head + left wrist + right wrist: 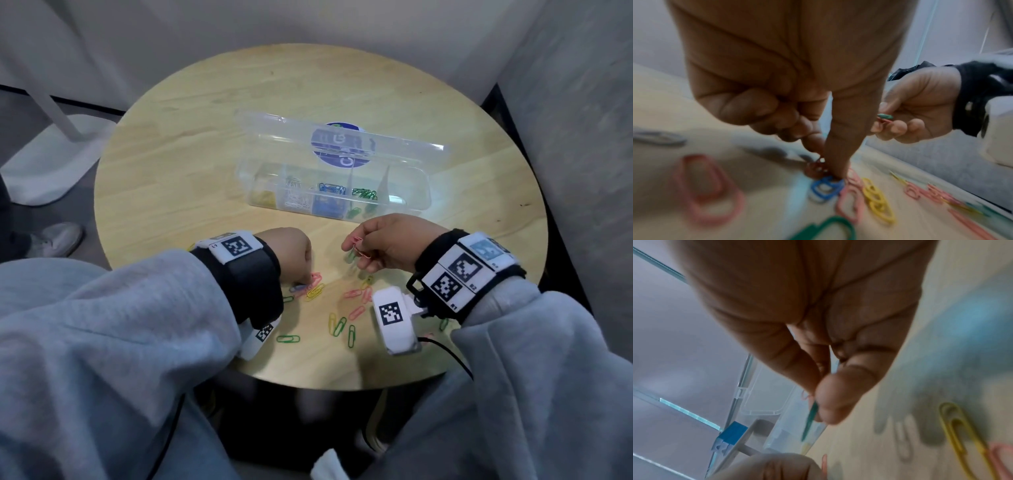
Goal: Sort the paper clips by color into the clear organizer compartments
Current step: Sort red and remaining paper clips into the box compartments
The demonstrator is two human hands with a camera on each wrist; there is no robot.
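round wood table [212,113]. organizer [416,197], lid up: yellow, white, blue, green clips filed; end bay looks empty. loose clips [339,325] left, many pink. left hand [291,251] pinching at blue clip [825,189]; right hand [387,241] holding pink clip [358,246] and green.

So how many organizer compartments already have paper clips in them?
4. From the left: yellow paper clips, white paper clips, blue paper clips, green paper clips. The rightmost compartment looks empty, though glare may hide something.
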